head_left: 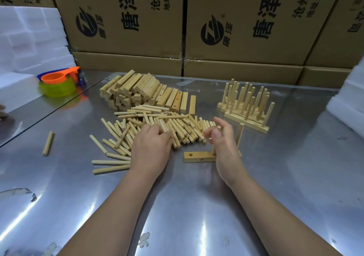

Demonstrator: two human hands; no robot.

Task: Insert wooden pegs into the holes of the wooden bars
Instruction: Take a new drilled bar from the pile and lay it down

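Note:
A wooden bar (198, 156) lies flat in front of me with one empty hole at its left end. Two pegs stand upright in it: one (240, 135) to the right of my right hand, and one (214, 149) in its grip. My right hand (223, 145) curls its thumb and fingers round the upper part of that peg. My left hand (151, 149) lies on the loose peg pile (177, 126), fingertips pinching a peg there. Behind the pile is a stack of bare bars (141, 92).
Several finished bars with upright pegs (246, 106) stand at the back right. A stray peg (48, 143) lies at the left. Orange and green plastic cups (58, 82) and white foam blocks (23, 45) sit at the far left; cardboard boxes (236, 19) wall the back.

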